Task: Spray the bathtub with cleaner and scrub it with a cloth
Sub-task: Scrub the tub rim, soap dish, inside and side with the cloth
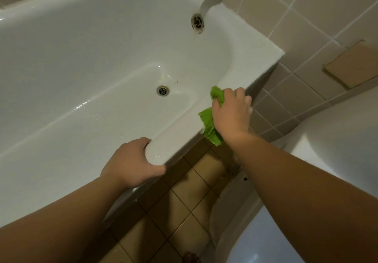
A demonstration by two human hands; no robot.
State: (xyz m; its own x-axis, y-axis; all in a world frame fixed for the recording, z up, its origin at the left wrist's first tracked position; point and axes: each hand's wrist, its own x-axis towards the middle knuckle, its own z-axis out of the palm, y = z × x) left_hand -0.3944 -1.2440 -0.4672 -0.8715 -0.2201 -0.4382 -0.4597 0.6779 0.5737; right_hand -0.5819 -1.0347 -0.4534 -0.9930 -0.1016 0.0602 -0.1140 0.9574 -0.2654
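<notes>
The white bathtub (241, 68) fills the left and centre of the head view, its floor wet around the drain (163, 90). My right hand (232, 113) grips a crumpled green cloth (208, 123) and presses it on the tub's near rim, towards the right corner. My left hand (131, 164) grips the same rim further left, fingers curled over its inner edge and thumb on the outer side. No spray bottle is in view.
An overflow fitting (197, 22) sits high on the tub's end wall. Beige tiles cover the wall (327, 6), brown tiles the floor (173, 211). A white basin (337, 140) stands at the right. A cardboard piece (349, 64) leans on the wall.
</notes>
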